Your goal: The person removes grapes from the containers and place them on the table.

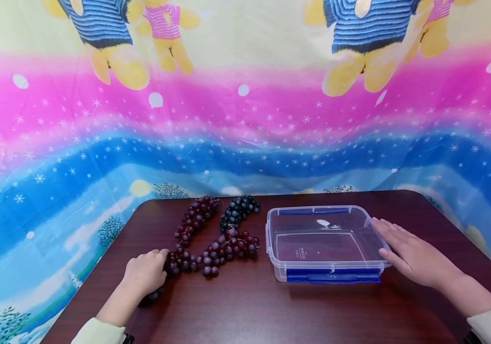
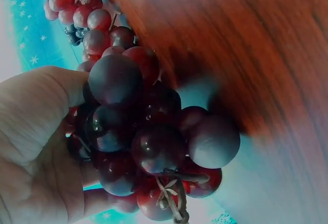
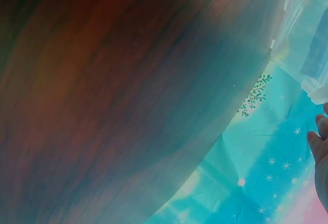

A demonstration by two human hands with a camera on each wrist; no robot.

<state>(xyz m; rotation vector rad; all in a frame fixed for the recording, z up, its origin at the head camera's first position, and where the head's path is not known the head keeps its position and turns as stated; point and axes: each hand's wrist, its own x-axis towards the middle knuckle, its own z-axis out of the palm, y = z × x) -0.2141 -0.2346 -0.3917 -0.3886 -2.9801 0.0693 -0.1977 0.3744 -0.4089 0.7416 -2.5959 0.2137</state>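
Observation:
My left hand (image 1: 145, 271) grips a bunch of dark red grapes (image 1: 181, 261) at the left of the table. In the left wrist view the same bunch (image 2: 136, 129) fills the palm, its brown stem pointing down, with the thumb along its upper side. A few darker grapes (image 1: 153, 295) show below that hand. To the right stands a clear plastic food container (image 1: 331, 264) with blue clips, lidless and with nothing in it. My right hand (image 1: 419, 255) rests its extended fingers against the container's right side; only its fingertips (image 3: 322, 131) show at the right wrist view's edge.
Beyond the left hand lie a red grape bunch (image 1: 197, 215), a blue-black bunch (image 1: 239, 210) and a purple-red bunch (image 1: 230, 246), close together. The dark wooden table (image 1: 237, 310) has rounded far corners. A printed cloth (image 1: 245, 114) with bears and snowflakes hangs behind it.

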